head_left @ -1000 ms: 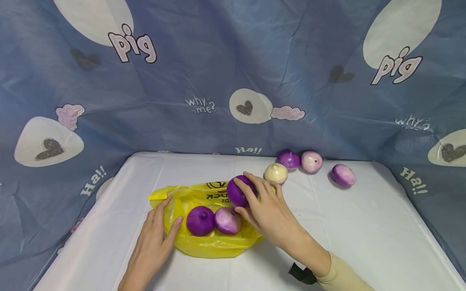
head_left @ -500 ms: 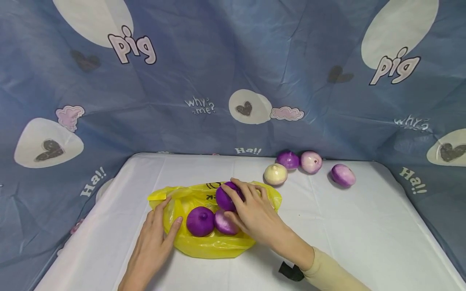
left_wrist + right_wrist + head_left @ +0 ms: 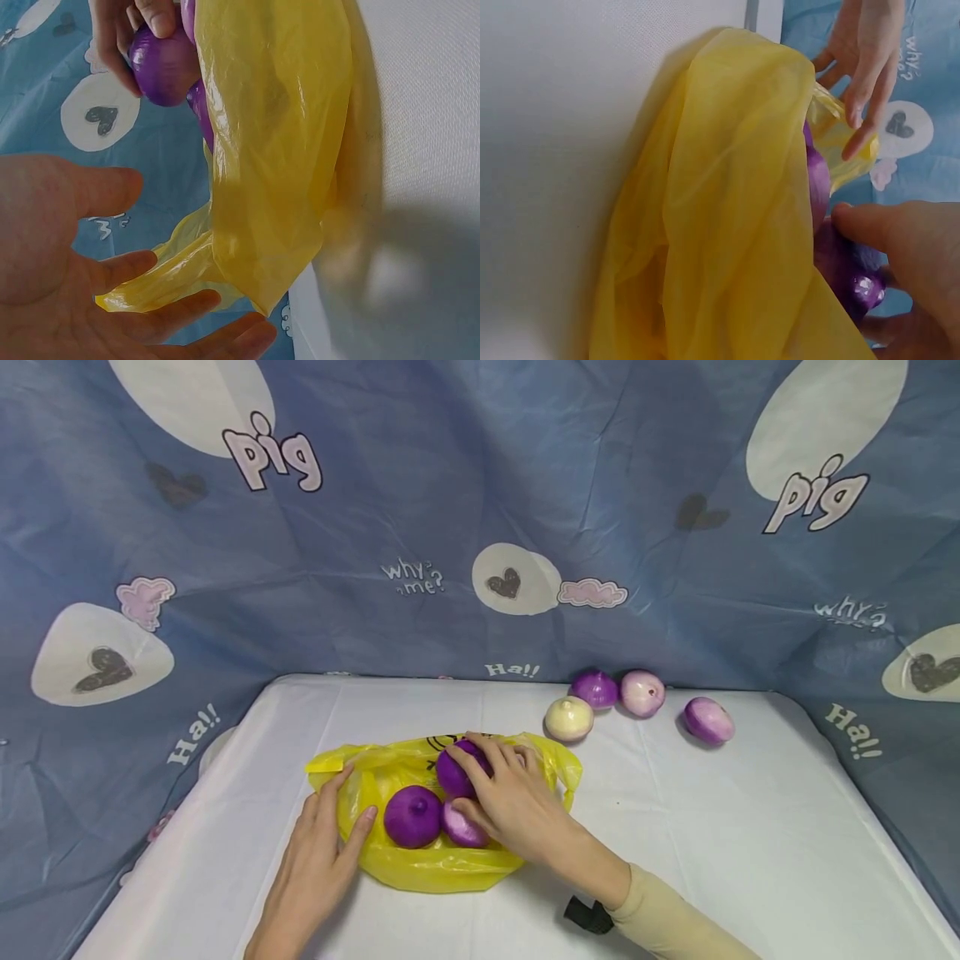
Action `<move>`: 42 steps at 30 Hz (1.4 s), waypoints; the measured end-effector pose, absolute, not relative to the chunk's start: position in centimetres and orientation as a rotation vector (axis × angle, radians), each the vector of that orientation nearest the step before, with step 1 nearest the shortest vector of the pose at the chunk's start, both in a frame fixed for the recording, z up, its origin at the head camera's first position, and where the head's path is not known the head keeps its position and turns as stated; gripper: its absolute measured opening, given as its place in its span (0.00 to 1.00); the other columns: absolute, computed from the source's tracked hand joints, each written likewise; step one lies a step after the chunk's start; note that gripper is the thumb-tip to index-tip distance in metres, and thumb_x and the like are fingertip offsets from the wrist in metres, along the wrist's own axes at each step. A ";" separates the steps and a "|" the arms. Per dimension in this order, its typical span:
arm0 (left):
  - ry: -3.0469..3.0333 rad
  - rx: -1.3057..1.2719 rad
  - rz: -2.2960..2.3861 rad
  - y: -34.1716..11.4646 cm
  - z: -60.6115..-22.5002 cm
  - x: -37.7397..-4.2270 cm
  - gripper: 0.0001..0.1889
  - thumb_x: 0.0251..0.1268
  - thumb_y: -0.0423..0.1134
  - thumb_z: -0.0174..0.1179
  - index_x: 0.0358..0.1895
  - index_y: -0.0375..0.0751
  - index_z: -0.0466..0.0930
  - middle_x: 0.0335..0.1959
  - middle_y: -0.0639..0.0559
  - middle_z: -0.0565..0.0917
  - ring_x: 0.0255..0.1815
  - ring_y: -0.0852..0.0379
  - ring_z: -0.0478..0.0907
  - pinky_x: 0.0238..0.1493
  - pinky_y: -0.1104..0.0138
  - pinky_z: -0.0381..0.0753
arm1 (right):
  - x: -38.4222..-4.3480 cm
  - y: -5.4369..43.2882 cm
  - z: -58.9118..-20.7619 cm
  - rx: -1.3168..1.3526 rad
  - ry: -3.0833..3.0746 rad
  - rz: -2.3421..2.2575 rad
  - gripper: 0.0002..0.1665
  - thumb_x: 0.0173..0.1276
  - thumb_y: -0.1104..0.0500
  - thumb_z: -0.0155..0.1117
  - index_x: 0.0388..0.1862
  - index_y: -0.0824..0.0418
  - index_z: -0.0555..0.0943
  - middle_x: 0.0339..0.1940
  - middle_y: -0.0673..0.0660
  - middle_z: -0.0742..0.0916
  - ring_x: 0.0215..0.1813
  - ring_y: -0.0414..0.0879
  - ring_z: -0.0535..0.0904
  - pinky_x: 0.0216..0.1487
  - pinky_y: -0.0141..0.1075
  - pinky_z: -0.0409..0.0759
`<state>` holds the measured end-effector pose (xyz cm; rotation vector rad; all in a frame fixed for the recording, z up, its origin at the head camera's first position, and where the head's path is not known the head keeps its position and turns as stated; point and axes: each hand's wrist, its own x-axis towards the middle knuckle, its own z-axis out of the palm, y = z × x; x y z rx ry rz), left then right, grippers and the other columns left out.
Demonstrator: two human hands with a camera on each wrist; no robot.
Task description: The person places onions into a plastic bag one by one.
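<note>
My right hand point(image 3: 517, 802) grips a purple onion point(image 3: 454, 772) over the right part of the yellow plastic bag point(image 3: 435, 870). In the left wrist view, thumb and fingers wrap that onion point(image 3: 161, 66). Within the bag's wide mouth sit another purple onion point(image 3: 412, 817) and a pinkish-white and purple onion point(image 3: 462, 825), side by side and partly under my right thumb. At the bag's left edge is my left hand point(image 3: 311, 852), its fingers spread and fairly straight, with the fingertips right at the plastic.
Behind the bag to the right lie a cream onion point(image 3: 568, 719), a purple onion point(image 3: 594, 690) and a pale pink one point(image 3: 642, 694). Farther right is a purple-and-white onion point(image 3: 708, 721). A blue printed cloth point(image 3: 337, 627) rises at the back of the white table point(image 3: 750, 843).
My right hand has carried the purple onion leftward and lower, from the bag's right edge to behind the pinkish onion. The left hand has stayed in place.
</note>
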<state>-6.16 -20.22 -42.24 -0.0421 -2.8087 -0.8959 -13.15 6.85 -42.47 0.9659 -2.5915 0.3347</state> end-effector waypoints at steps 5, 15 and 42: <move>-2.810 -0.038 -0.898 -20.3 -42.3 -6.1 0.35 0.85 0.52 0.56 0.86 0.46 0.57 0.70 0.27 0.75 0.70 0.26 0.76 0.64 0.31 0.77 | -13.3 6.6 -42.8 0.970 -2.612 0.341 0.40 0.80 0.39 0.64 0.83 0.51 0.68 0.78 0.62 0.77 0.72 0.57 0.80 0.66 0.56 0.77; -2.817 -0.041 -0.903 -20.2 -42.2 -6.2 0.35 0.85 0.52 0.56 0.86 0.45 0.58 0.68 0.27 0.77 0.67 0.28 0.79 0.61 0.33 0.79 | -13.5 6.2 -43.1 0.979 -2.677 0.345 0.40 0.81 0.39 0.62 0.85 0.50 0.66 0.80 0.64 0.76 0.75 0.60 0.78 0.69 0.60 0.76; -2.820 -0.034 -0.898 -20.2 -42.3 -6.2 0.35 0.85 0.52 0.56 0.85 0.42 0.58 0.68 0.26 0.76 0.68 0.26 0.77 0.63 0.31 0.78 | -13.0 6.7 -43.3 1.029 -2.681 0.328 0.32 0.86 0.38 0.54 0.82 0.46 0.69 0.81 0.63 0.74 0.76 0.58 0.74 0.68 0.59 0.71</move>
